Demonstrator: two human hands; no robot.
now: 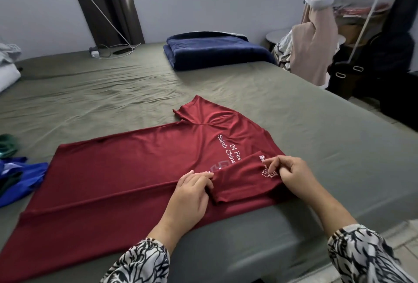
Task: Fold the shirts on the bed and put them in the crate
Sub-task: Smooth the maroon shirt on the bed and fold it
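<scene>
My left hand (pixel 192 188) and right hand (pixel 288 173) pinch the near sleeve (pixel 244 181) of a maroon T-shirt (pixel 126 169), folded inward over its white print, on the olive bed sheet (pixel 316 147). Blue and green shirts (pixel 15 174) lie left; a folded navy blanket (pixel 214 51) sits far back.

Left sleeve (pixel 140 262): loose fabric, white ground with bold black leaf-like print, ending at the wrist. Right sleeve (pixel 366 257): same black-and-white print, gathered at the cuff. Both hands, left (pixel 192 194) and right (pixel 291 174), bare; no rings, watch or gloves visible.
</scene>
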